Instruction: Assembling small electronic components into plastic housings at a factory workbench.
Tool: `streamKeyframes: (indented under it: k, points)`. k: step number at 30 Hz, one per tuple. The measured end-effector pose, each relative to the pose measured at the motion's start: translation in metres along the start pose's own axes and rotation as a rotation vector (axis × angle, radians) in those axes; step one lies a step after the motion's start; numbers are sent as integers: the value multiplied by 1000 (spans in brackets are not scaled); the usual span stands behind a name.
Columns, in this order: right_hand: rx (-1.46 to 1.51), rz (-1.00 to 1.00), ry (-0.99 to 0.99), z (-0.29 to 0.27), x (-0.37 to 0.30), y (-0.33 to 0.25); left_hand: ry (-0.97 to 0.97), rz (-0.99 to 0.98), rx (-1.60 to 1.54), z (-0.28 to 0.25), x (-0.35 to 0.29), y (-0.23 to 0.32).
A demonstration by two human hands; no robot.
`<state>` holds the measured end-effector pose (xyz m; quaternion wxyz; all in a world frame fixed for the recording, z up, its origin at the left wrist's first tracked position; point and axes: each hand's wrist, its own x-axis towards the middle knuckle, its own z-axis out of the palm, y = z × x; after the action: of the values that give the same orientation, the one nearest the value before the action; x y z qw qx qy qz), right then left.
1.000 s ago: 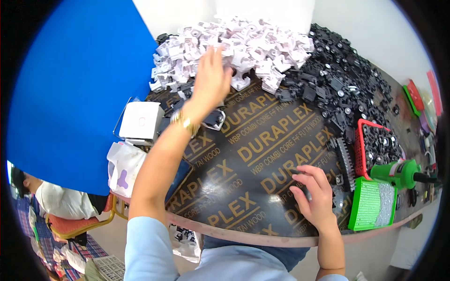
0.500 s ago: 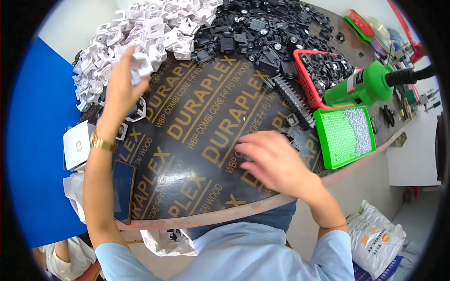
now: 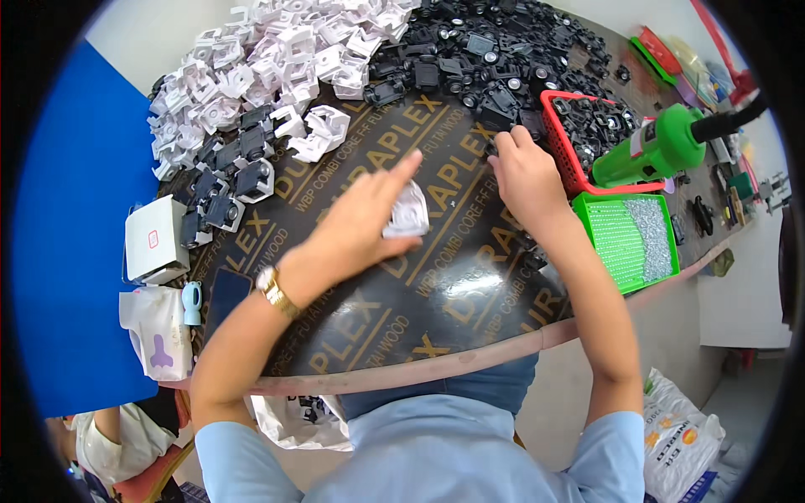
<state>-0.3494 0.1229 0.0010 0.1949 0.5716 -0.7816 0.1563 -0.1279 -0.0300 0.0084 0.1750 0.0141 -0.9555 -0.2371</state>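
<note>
A white plastic housing (image 3: 407,211) sits between the thumb and fingers of my left hand (image 3: 356,214), held above the middle of the dark table. My right hand (image 3: 527,176) is closed at the row of black parts left of the red basket, and its fingertips touch a dark piece that I cannot make out. Most of that row is hidden behind the hand and forearm. Beyond my left hand, loose white housings (image 3: 323,134) lie at the edge of a large white heap (image 3: 243,80). Several black-and-white assembled units (image 3: 253,180) stand to the left.
A heap of black parts (image 3: 482,63) covers the far side. At right are a red basket (image 3: 560,138) of black parts, a green power screwdriver (image 3: 650,151) and a green tray (image 3: 587,222) with small screws. A phone (image 3: 229,293) and white box (image 3: 157,241) lie left.
My left hand has come from the white heap toward the table's middle, carrying a white housing. My right hand has moved forward to the row of black parts, its fingers closing.
</note>
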Motion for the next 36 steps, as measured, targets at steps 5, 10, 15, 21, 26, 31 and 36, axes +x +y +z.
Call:
streamKeyframes:
  k: [5,10,15,21,26,31,36]
  points:
    - [63,-43,-27,13,11,15,-87,-28,-48,-4,-31,24]
    - [660,92,-426,-24,-5,-21,-3,40,-199,-8,5,6]
    - [840,173,-312,-22,-21,-38,-251,66,-367,5,51,-14]
    - [1048,415,-250,-26,-30,-43,-304,11,-329,11,44,-9]
    - [1128,445,-307,-21,-35,-40,-307,-35,-304,15,40,-2]
    - [1208,465,-341,-20,-37,-39,-333,-63,-368,16,41,1]
    - [1298,527,-337,-21,-36,-42,-331,-88,-421,14,44,3]
